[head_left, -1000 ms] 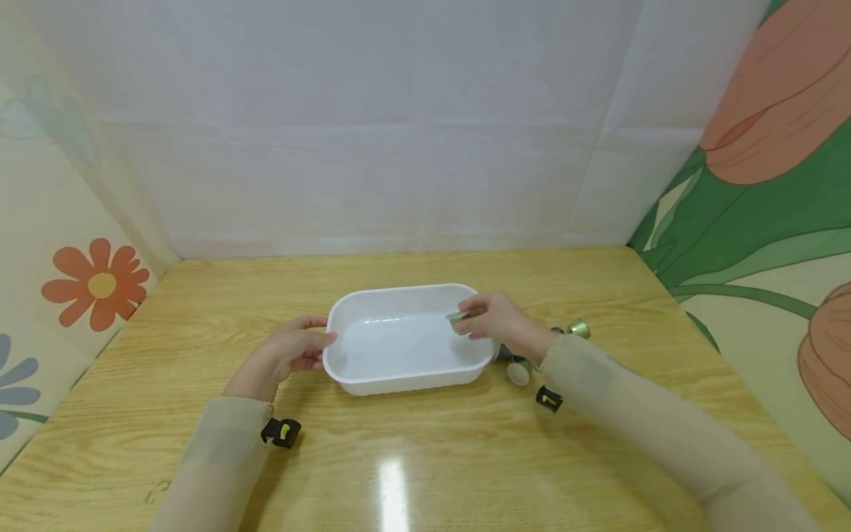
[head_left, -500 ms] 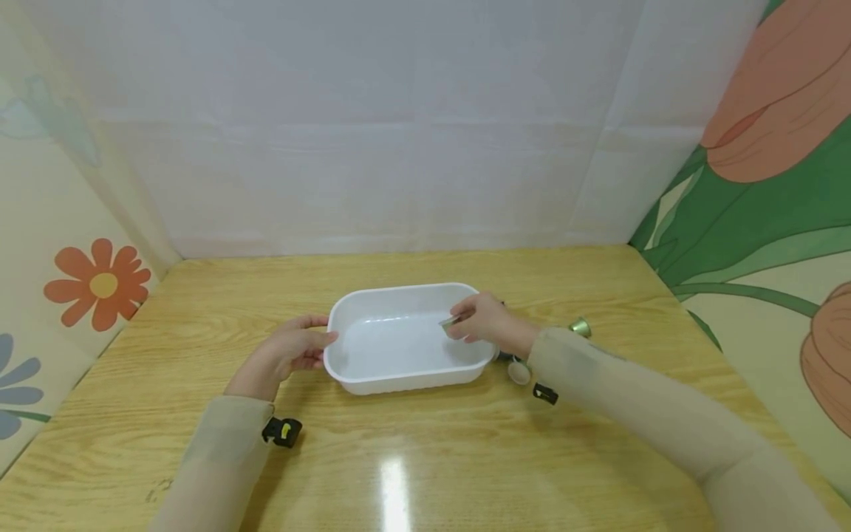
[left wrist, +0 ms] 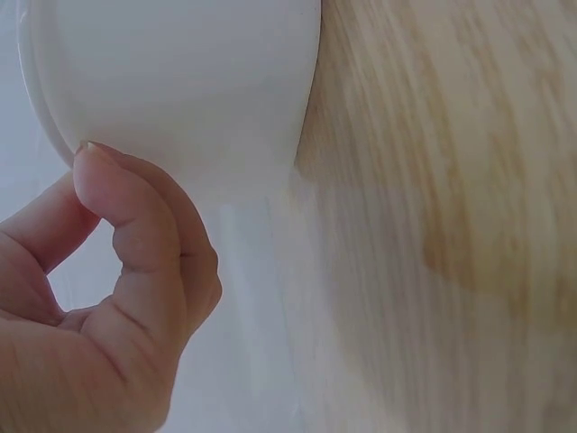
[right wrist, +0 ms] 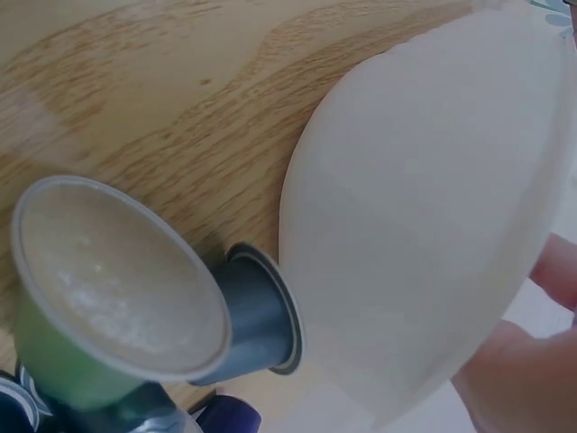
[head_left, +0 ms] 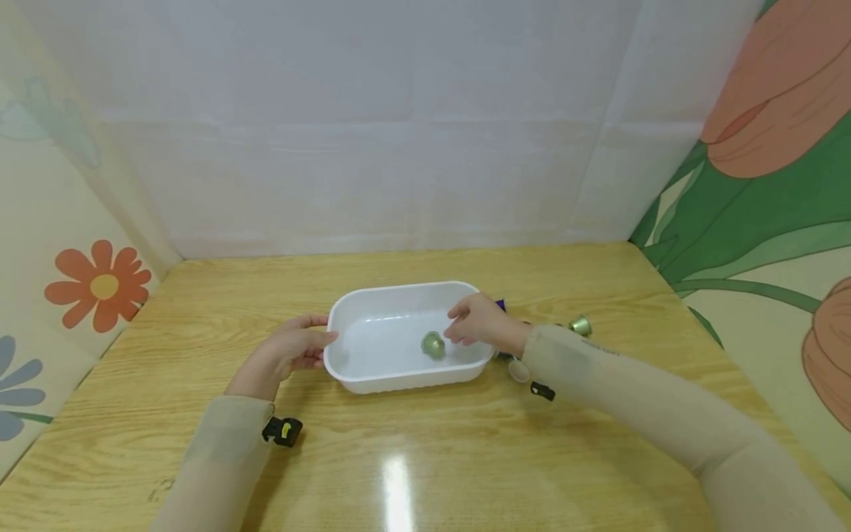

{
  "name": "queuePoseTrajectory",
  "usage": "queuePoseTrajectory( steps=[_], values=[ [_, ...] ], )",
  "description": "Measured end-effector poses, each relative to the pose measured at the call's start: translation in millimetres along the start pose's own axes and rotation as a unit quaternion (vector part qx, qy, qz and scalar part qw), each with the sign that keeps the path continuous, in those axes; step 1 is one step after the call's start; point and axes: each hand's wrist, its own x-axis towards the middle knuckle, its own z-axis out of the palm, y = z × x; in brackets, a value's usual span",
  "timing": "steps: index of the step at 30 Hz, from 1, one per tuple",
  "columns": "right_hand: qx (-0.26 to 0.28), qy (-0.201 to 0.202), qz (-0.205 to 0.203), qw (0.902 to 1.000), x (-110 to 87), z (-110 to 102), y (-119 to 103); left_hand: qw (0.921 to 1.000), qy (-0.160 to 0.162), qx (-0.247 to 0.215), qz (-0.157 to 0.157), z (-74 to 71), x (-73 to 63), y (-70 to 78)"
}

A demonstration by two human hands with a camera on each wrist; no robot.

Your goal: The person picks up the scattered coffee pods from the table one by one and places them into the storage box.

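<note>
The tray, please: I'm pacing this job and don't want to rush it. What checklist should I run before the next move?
1. Tray steadied: ok, the left hand grips its rim.
2. Tray upright: ok, its opening faces up.
3. Green capsule inside: ok, it lies on the tray's floor.
4. Right hand free: ok, it holds nothing and hovers over the tray's right end.
5. All capsules in: not ok, others, such as the grey capsule and the purple capsule, are outside.
6. Number left outside: cannot tell, the right sleeve and overlaps hide some.
</note>
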Motion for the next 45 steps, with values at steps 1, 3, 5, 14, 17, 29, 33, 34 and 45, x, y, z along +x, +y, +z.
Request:
queuePoseTrajectory(
  steps=[1, 3, 5, 14, 17, 29, 33, 34, 45],
  values=[
    [-0.002, 0.001, -0.002, 1.0, -0.4, -1.0, 1.0, 1.0, -0.001, 0.0, 0.001, 0.1, 0.1, -0.1],
    [0.003, 0.005, -0.004, 1.0, -1.3, -3.4, 3.5, 1.0, -0.001, 0.001, -0.001, -0.1, 1.0, -0.1],
    [0.013, 0.011, -0.01, 0.9998, -2.4, -7.0, 6.2, 1.0, 0.0, 0.002, -0.003, -0.3, 1.6, 0.3],
    [0.083, 0.037, -0.015, 0.9958, -16.6, -31.4, 13.9, 1.0, -0.003, 0.007, -0.005, 0.0, 0.5, 0.8],
    [0.089, 0.048, -0.02, 0.9946, -22.3, -41.8, 15.9, 1.0, -0.003, 0.006, -0.004, -0.2, 0.7, 1.0],
    [0.091, 0.073, -0.041, 0.9923, -45.7, -73.8, 33.6, 1.0, -0.004, -0.002, -0.007, -1.3, 1.8, -0.4],
    [0.084, 0.08, -0.039, 0.9924, -54.6, -82.8, 38.8, 1.0, -0.004, -0.003, -0.005, 0.2, 1.4, -1.2],
    [0.08, 0.083, -0.039, 0.9926, -56.7, -85.3, 40.4, 1.0, -0.003, -0.003, -0.004, 0.4, 1.4, -1.5],
    [0.062, 0.095, -0.03, 0.9931, -74.6, -103.1, 54.0, 1.0, -0.001, 0.002, -0.008, 0.4, -0.6, -0.2]
  ],
)
